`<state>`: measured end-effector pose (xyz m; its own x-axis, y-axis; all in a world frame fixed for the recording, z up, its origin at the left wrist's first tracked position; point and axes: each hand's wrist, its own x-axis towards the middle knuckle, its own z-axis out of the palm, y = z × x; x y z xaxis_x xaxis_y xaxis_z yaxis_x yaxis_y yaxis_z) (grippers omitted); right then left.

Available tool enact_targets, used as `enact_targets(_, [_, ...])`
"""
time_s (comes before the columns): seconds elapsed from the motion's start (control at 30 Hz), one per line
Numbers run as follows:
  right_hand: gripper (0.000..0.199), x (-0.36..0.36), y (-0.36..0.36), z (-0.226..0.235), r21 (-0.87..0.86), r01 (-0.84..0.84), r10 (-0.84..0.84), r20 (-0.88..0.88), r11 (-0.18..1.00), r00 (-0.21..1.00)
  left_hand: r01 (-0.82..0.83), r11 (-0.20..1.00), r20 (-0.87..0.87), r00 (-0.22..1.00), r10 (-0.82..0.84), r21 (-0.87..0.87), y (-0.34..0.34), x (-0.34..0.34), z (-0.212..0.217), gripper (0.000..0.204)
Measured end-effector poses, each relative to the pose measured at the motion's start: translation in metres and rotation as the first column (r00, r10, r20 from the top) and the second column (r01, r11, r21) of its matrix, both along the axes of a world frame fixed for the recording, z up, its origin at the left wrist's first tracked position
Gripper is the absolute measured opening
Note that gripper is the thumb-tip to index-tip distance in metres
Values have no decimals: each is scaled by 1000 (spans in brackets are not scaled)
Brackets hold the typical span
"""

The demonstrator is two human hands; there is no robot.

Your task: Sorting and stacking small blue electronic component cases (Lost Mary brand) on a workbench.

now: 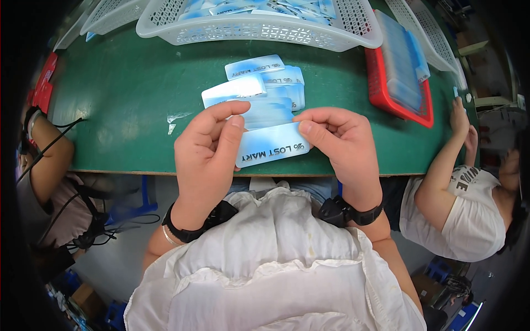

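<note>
Both hands raised just above the near edge of the green table [127, 94], forearms coming up from the lower edge, each wrist banded with a black strap. Left hand [205, 157] turned palm inward, fingers [221, 113] curled over the top, thumb pressed flat against the left end of a blue-and-white packet [271, 145]. Right hand [341, 142] mirrored opposite, fingers bent and bunched, thumb tip pinching the packet's right end. Packet thus held between the two hands, slightly tilted, right end higher, printed face up, hovering over the table's front edge.

Just behind the hands, a loose pile of like packets [259, 85] lying on the table, overlapping one another, some fanned to the upper right. Beyond the pile, at the far side of the table, a white perforated basket [259, 30] holding more of the same packets. To the right, a red tray [386, 88] stacked with blue-edged packets, set at an angle. Small scrap of clear film [175, 118] on the table left of the pile.

At the right edge, another person's hand [459, 113] resting on the table's corner, arm in a white short sleeve. At the left edge, another person's forearm [47, 146] leaning on the table, with black cables hanging beneath it.
</note>
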<state>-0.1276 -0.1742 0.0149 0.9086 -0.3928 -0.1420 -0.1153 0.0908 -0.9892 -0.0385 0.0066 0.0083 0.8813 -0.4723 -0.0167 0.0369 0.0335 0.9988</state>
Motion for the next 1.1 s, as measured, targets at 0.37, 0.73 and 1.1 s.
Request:
enact_targets(0.37, [16, 4, -2, -1, 2, -17, 17, 1, 1000, 1000, -1, 1000, -29, 1000, 0, -23, 11, 4, -2, 22])
enact_targets(0.73, [14, -6, 1, -5, -9, 67, -67, 19, 998, 998, 5, 999, -35, 999, -7, -53, 15, -4, -6, 21])
enact_targets(1.1, [14, 4, -8, -10, -53, 88, -86, 43, 995, 995, 2, 999, -35, 999, -4, -37, 5, 6, -8, 21])
